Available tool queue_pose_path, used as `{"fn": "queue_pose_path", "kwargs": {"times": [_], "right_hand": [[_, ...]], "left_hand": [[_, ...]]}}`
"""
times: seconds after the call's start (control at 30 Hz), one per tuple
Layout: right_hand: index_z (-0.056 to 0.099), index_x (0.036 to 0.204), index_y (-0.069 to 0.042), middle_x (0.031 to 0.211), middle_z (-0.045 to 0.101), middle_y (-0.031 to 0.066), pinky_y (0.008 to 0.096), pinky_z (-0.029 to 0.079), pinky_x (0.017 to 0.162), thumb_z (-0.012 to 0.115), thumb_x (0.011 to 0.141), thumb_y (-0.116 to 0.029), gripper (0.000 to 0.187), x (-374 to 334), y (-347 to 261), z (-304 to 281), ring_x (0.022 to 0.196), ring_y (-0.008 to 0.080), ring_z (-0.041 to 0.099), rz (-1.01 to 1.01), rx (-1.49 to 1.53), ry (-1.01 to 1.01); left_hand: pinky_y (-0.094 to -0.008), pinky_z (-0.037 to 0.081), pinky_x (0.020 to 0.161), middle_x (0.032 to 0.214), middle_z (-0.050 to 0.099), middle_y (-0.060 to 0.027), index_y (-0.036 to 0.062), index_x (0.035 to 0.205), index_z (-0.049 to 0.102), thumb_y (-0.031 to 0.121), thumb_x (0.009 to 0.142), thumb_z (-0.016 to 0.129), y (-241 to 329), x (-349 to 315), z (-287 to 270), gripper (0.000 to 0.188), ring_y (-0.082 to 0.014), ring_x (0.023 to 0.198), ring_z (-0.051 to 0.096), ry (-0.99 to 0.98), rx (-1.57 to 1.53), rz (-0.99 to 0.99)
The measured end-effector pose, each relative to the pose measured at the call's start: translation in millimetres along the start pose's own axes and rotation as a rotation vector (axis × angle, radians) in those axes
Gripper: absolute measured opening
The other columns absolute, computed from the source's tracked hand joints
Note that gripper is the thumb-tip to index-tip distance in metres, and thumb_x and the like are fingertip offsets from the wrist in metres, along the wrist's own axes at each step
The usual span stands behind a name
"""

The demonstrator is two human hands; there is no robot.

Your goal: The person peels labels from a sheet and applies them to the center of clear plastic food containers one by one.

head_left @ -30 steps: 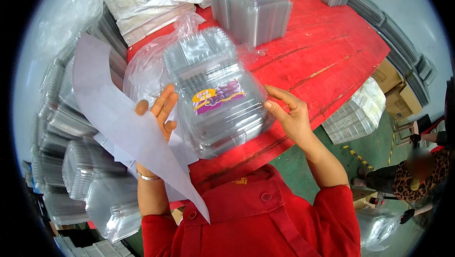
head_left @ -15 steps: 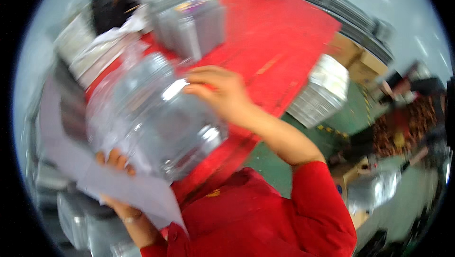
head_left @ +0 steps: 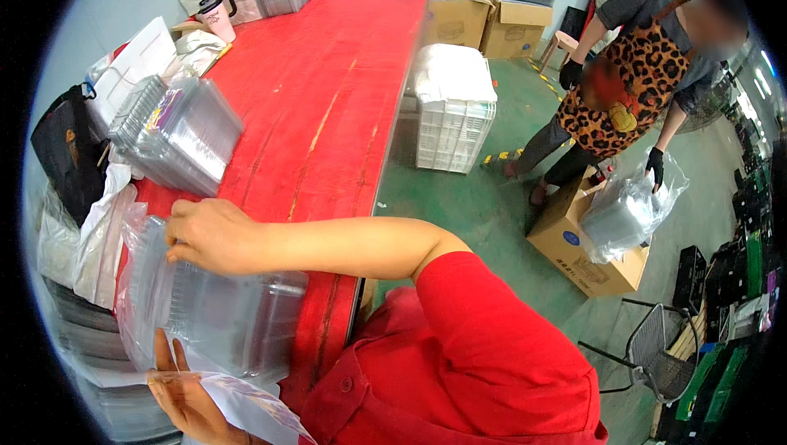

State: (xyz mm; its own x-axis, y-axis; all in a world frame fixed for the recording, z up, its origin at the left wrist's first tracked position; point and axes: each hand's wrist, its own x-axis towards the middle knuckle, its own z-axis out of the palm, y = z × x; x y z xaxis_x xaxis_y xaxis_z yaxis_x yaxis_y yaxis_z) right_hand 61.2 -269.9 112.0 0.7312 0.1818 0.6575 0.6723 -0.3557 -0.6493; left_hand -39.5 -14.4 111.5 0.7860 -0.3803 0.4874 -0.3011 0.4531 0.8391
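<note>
A stack of clear plastic containers lies near the table's left edge, with a loose clear plastic bag around its left side. Over the far end of the stack is my right hand, its fingers curled in a pinch; what they grip, if anything, is hidden. My left hand is below the near left corner of the stack. A pale printed sheet runs across its palm and between its fingers, seen almost edge-on.
The red table bears another container stack, a black bag and a pink tumbler. A white crate stands beyond the right edge. A gloved co-worker holds bagged containers over a cardboard box. A chair stands nearby.
My view has swung right, bringing the co-worker fully in. My right hand has moved to the far left end of the container stack. The sheet at my left hand has turned nearly edge-on.
</note>
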Motion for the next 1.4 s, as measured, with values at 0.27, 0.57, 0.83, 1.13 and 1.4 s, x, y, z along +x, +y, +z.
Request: {"fn": "queue_pose_path", "kwargs": {"times": [0.27, 0.57, 0.83, 1.13, 1.4], "right_hand": [[0.057, 0.108, -0.003, 0.097, 0.062, 0.0144, 0.0358, 0.048, 0.071, 0.070, 0.080, -0.033, 0.044, -28, -77, -11, 0.083, 0.0249, 0.062, -0.071, 0.259, -0.221], [0.053, 0.115, 0.002, 0.098, 0.065, 0.0085, 0.0242, 0.052, 0.070, 0.059, 0.088, -0.003, 0.028, -18, -80, 6, 0.083, 0.0102, 0.062, 0.376, 0.990, -0.179], [0.049, 0.119, 0.003, 0.102, 0.064, 0.0113, 0.0294, 0.051, 0.077, 0.063, 0.086, -0.006, 0.037, -8, -70, 18, 0.085, 0.0165, 0.062, 0.417, 0.974, -0.090], [0.066, 0.090, -0.008, 0.092, 0.061, 0.0015, 0.0326, 0.039, 0.074, 0.071, 0.069, -0.014, 0.022, -32, -104, 0, 0.086, 0.0197, 0.055, -0.574, -0.240, -0.276], [0.067, 0.086, -0.008, 0.091, 0.063, -0.0001, 0.0314, 0.039, 0.072, 0.068, 0.067, -0.014, 0.020, -29, -103, 0, 0.082, 0.0177, 0.054, -0.612, -0.359, -0.437]], "left_hand": [[-0.0273, 0.048, 0.080, 0.105, 0.062, -0.0109, 0.0011, 0.109, 0.056, 0.009, 0.091, 0.054, -11, -25, 2, 0.020, -0.0150, 0.092, 0.059, 0.621, 0.318, 0.039], [-0.0245, 0.049, 0.079, 0.104, 0.065, -0.0064, -0.0028, 0.110, 0.060, 0.007, 0.086, 0.064, -10, -19, 53, 0.026, -0.0096, 0.090, 0.060, 0.469, 0.194, -0.158], [-0.0269, 0.049, 0.080, 0.101, 0.067, -0.0072, -0.0006, 0.107, 0.064, 0.005, 0.084, 0.065, -8, -19, 60, 0.023, -0.0108, 0.089, 0.061, 0.436, 0.189, -0.293], [-0.0272, 0.045, 0.085, 0.111, 0.062, -0.0076, -0.0002, 0.105, 0.065, 0.003, 0.086, 0.062, -22, -21, 58, 0.020, -0.0126, 0.102, 0.056, 0.425, 0.307, -0.254], [-0.0273, 0.045, 0.080, 0.097, 0.064, -0.0099, -0.0009, 0.095, 0.067, -0.002, 0.082, 0.061, -25, -22, 62, 0.014, -0.0155, 0.088, 0.059, 0.398, 0.472, -0.126]]}}
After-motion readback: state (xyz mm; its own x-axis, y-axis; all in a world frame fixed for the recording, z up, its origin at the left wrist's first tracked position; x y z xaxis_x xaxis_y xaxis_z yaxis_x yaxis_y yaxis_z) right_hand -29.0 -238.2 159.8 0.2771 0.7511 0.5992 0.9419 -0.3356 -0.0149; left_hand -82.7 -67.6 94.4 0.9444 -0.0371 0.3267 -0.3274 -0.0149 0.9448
